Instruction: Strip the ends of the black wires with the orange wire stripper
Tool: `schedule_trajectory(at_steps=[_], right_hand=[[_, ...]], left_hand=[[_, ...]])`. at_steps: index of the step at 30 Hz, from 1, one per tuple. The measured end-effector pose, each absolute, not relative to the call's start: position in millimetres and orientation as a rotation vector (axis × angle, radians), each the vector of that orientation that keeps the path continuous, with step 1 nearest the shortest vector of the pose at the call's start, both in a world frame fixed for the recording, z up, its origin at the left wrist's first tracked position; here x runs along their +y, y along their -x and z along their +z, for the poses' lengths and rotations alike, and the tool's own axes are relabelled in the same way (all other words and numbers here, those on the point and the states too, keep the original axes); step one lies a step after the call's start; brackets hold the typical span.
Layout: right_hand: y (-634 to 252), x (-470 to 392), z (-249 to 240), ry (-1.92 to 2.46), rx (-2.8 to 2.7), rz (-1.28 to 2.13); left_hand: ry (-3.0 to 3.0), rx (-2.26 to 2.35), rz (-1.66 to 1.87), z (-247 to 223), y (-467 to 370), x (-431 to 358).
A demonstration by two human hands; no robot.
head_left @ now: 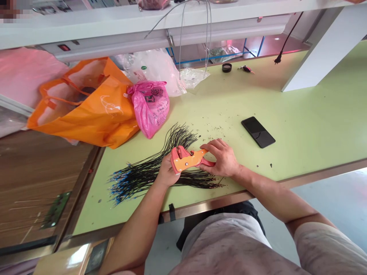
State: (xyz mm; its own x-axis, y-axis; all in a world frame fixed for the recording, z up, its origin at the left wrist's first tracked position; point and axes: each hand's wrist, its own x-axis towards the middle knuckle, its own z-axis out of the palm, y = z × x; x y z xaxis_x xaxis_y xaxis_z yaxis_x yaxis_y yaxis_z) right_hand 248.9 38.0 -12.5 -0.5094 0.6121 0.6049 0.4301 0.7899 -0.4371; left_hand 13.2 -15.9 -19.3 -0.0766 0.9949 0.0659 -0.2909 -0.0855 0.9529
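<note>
An orange and red wire stripper is above the green tabletop, its jaw end on the left. My right hand is wrapped round its handles. My left hand is closed beside the jaw end, partly behind the tool; whether it grips the tool or a wire is hidden. Beneath and around my hands lie many thin black wires, with blue ends fanned out at the left. Other wire ends reach up behind the tool and right under my right hand.
Bits of cut wire lie scattered behind my right hand. A black phone is farther right. An orange bag and a pink plastic bag stand at the back left. A white shelf crosses above the green table.
</note>
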Motion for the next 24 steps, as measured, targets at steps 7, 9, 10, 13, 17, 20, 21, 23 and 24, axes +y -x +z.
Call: schedule_trajectory(at_steps=[7, 9, 10, 13, 17, 20, 21, 23, 24], right_hand=[[-250.8, 37.7, -18.4, 0.761, -2.172, 0.244], [-251.1, 37.5, -19.8, 0.803, -2.17, 0.256], [-251.1, 37.6, -19.9, 0.811, -2.169, 0.264], [-250.5, 39.0, -18.3, 0.759, -2.153, 0.286], [-249.3, 42.3, -16.0, 0.704, -2.12, 0.292], [-249.2, 43.5, -16.0, 0.702, -2.102, 0.275], [-249.3, 43.6, -16.0, 0.7, -2.105, 0.269], [-249.8, 43.4, -15.9, 0.696, -2.121, 0.266], [-250.0, 43.2, -15.8, 0.697, -2.133, 0.269]], left_hand=[[-1.026, 1.043, 1.415, -22.8, -9.4, -18.3], [-1.079, 1.097, 1.417, -24.0, -8.0, -18.6], [-1.087, 1.107, 1.418, -24.2, -7.7, -18.6], [-1.058, 1.073, 1.421, -22.1, -9.3, -17.8], [-1.078, 1.067, 1.457, -16.4, -14.1, -15.7], [-1.087, 1.095, 1.46, -14.0, -15.9, -15.1], [-1.09, 1.101, 1.457, -13.5, -16.2, -15.1], [-1.098, 1.102, 1.46, -12.6, -16.7, -15.5], [-1.098, 1.099, 1.465, -12.0, -17.0, -15.9]])
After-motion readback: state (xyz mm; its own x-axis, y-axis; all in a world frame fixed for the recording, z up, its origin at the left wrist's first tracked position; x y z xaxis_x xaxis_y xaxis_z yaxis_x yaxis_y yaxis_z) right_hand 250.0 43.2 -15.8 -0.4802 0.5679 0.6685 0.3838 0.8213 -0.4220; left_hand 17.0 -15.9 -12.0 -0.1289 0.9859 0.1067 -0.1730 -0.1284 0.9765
